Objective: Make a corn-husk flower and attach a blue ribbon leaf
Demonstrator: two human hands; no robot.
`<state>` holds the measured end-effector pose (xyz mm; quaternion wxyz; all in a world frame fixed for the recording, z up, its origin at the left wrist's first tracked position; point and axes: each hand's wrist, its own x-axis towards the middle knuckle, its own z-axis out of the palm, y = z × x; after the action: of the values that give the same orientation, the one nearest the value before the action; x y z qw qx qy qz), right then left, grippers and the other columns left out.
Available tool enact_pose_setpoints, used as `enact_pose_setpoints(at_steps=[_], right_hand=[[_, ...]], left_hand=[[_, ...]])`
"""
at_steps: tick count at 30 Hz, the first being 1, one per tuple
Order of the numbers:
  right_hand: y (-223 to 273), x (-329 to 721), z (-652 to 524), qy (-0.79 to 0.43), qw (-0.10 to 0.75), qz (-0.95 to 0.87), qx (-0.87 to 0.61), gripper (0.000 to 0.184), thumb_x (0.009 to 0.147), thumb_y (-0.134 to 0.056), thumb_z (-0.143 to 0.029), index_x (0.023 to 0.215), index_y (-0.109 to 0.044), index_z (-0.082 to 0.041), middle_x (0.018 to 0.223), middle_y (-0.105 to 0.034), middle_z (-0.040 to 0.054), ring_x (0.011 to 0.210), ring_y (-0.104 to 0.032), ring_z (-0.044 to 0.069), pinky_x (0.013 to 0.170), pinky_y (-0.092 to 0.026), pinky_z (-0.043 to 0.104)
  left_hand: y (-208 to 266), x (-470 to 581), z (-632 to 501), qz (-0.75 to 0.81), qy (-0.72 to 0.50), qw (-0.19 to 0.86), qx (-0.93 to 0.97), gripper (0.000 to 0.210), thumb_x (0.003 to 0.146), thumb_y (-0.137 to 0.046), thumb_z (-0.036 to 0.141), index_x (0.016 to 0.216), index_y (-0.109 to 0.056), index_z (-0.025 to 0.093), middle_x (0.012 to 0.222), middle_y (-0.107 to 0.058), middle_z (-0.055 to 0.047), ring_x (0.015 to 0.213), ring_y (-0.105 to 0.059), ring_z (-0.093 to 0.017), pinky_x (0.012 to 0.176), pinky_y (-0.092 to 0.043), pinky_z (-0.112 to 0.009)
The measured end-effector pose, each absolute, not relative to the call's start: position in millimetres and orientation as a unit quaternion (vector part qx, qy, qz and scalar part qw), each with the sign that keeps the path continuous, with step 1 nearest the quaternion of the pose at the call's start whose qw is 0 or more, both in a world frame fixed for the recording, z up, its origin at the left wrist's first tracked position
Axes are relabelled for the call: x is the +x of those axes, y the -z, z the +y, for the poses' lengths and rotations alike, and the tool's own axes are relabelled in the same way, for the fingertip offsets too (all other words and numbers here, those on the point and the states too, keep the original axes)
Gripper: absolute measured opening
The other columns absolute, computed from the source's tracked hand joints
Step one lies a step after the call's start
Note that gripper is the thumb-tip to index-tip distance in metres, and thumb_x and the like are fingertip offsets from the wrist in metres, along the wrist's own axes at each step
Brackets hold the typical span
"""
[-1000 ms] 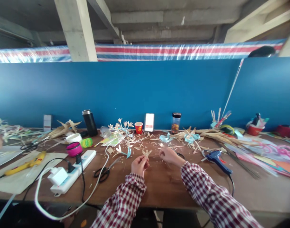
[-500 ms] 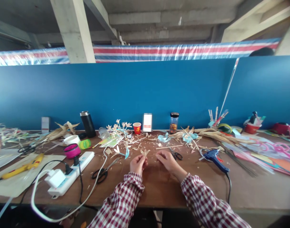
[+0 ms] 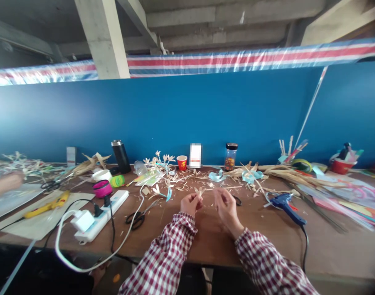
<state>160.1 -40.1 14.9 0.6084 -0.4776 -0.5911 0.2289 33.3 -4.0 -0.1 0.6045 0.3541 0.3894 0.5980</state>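
My left hand (image 3: 190, 204) is closed in a pinch around the base of a small pale husk flower (image 3: 200, 191), whose petals show above the fingertips. To its right, my right hand (image 3: 227, 209) is raised over the table with curled fingers, thumb and forefinger close together. Its fingertips are blurred, and I cannot make out what is in them. Behind my right hand lies a thin stick (image 3: 236, 187), and black scissors (image 3: 237, 200) are partly hidden by it. A finished-looking pale flower with a blue stem (image 3: 168, 194) rests left of my left hand.
Black-handled scissors (image 3: 137, 220) and a white power strip (image 3: 119, 200) with cables lie left. A blue glue gun (image 3: 287, 207) lies right. A red paper cup (image 3: 182, 163) and a lidded jar (image 3: 231, 157) stand behind husk scraps. Another person's hand (image 3: 7, 184) reaches in at far left.
The view has shifted, so the table's things appear farther right. My right hand has lifted and turned more upright. Another person's hand has come in at the left edge.
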Motion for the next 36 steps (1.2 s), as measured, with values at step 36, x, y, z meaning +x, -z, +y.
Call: enact_pose_setpoints(at_steps=[36], right_hand=[[-6,147,-51,-0.134,0.434,-0.761,-0.463,0.016,0.086,-0.043,-0.022,0.096,-0.055,-0.018,0.062,-0.059,-0.0004,0.052,-0.053,0.012,0.052,-0.037,0.021]], left_hand=[[-8,20,-4,0.354,-0.615,0.662,0.240,0.009,0.070,-0.065,0.012,0.062,-0.062,0.012,0.058,-0.058,0.000,0.047,-0.051,-0.004,0.049,-0.046,-0.014]])
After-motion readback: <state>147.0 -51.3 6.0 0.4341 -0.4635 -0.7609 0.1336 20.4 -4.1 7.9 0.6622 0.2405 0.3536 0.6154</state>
